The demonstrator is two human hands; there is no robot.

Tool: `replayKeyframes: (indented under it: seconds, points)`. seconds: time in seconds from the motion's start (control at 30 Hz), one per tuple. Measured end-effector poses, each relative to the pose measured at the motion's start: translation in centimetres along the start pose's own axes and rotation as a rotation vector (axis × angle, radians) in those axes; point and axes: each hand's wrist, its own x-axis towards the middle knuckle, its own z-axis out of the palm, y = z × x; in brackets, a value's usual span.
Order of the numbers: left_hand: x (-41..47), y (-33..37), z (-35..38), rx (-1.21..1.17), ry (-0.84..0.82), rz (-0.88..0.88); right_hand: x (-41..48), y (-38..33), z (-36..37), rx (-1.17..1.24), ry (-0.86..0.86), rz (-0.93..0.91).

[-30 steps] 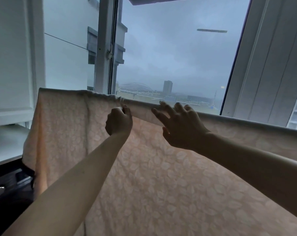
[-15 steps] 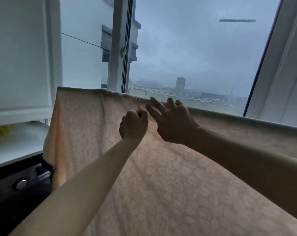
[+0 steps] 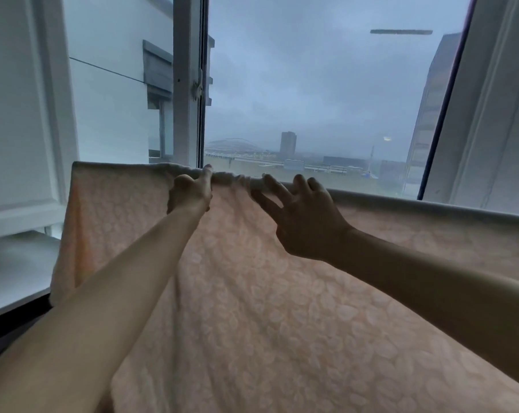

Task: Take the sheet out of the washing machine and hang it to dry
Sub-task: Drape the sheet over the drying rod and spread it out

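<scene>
A pale peach sheet point(image 3: 252, 308) with a faint leaf pattern hangs draped over a horizontal pole that runs across the window, and it fills the lower half of the view. Its top fold is bunched in the middle. My left hand point(image 3: 189, 193) grips that bunched top fold, with a finger lying over the fold. My right hand point(image 3: 300, 216) is just to the right, its fingers spread and straight, the fingertips touching the fold. The pole itself is hidden under the cloth. No washing machine shows clearly.
Behind the sheet stands a window with a white frame post point(image 3: 189, 84); outside lie a grey sky and distant buildings. A white cabinet door point(image 3: 17, 114) and white shelf point(image 3: 14, 269) are at the left. A white wall panel point(image 3: 496, 114) is at the right.
My left hand has risen from a fist below the fold to grip the top fold. My right hand has shifted right along the fold. The view has tilted slightly.
</scene>
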Motion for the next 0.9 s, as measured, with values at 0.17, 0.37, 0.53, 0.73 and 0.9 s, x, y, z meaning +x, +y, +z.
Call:
replayKeyframes:
  seconds: [0.17, 0.37, 0.53, 0.73, 0.9]
  points:
    - [1.0, 0.2, 0.1, -0.091, -0.037, 0.023, 0.5, -0.5, 0.1, 0.014, -0.006, 0.043]
    - [2.4, -0.2, -1.4, 0.174, 0.221, 0.188, 0.6, -0.2, -0.1, 0.046, 0.061, 0.034]
    - [1.3, -4.6, -1.6, 0.189, 0.143, 0.120, 1.1, -0.9, -0.1, 0.057, 0.020, 0.055]
    - [1.2, -5.4, -2.0, 0.157, 0.103, 0.142, 2.1, -1.5, -0.1, 0.063, -0.016, 0.036]
    - [0.7, -6.0, -2.1, 0.190, 0.071, 0.213, 3.7, -3.2, -0.1, 0.040, -0.041, 0.008]
